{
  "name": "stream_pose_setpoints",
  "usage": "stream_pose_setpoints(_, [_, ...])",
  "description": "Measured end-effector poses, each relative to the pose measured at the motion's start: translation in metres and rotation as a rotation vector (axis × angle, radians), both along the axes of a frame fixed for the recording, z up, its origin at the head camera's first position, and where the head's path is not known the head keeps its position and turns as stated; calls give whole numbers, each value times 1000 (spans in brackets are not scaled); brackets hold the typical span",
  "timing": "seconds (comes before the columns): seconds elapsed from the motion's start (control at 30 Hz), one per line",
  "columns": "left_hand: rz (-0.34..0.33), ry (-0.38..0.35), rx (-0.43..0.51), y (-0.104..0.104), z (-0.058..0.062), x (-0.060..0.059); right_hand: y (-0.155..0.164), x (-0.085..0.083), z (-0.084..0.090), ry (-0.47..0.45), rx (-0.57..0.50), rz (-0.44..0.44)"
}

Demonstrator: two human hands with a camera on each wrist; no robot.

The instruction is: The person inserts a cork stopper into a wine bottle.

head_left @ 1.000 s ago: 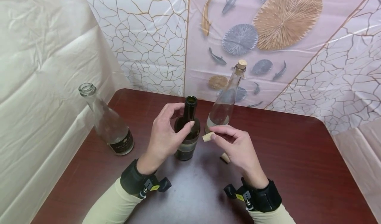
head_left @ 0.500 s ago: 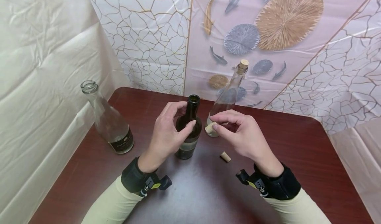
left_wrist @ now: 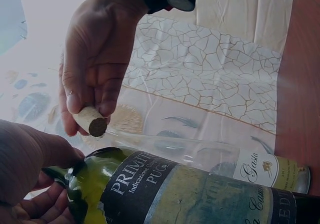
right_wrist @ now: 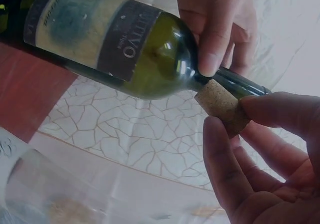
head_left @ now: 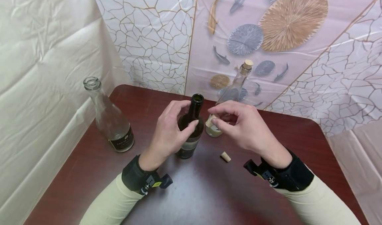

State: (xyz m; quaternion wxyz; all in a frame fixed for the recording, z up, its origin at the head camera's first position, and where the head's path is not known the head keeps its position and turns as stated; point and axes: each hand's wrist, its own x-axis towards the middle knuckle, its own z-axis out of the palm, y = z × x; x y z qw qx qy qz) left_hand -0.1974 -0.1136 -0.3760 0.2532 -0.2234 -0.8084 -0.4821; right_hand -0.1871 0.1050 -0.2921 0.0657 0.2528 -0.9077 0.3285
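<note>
A dark green wine bottle [head_left: 188, 146] stands uncorked on the table, its mouth open at the top. My left hand [head_left: 170, 128] holds it where the neck meets the shoulder, thumb on the near side and fingers behind. To its right, my right hand [head_left: 244, 123] pinches a cork [right_wrist: 222, 106] between thumb and fingertips. In the head view this cork sits lower than the bottle's mouth. The left wrist view shows one round end of the cork [left_wrist: 90, 120] above the bottle's shoulder.
Behind my right hand rises a clear bottle [head_left: 234, 90] with a cork [head_left: 248, 64] in its mouth, its lower part partly hidden. An uncorked clear bottle [head_left: 109, 118] stands at left. Another cork [head_left: 225, 157] lies on the reddish-brown table [head_left: 283, 132]. Patterned sheets hang behind.
My right hand has moved up and slightly right with the cork, uncovering the loose cork on the table. My left hand keeps its hold on the wine bottle. The head view has shifted slightly.
</note>
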Motion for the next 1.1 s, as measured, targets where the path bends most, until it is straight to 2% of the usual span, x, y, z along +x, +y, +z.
stream_pose_setpoints(0.17, [-7,-7,4,-1,0,0,-5,-2,12,-33,10,-13])
stream_pose_setpoints(0.33, [-11,-21,2,-1,0,-1,-7,-4,24,16,33,-6])
stream_pose_setpoints(0.77, [-10,13,22,0,1,-3,-16,-5,49,114,26,48])
stream_pose_setpoints(1.1, [-11,22,20,-1,-2,-2,-24,-4,62,167,22,80])
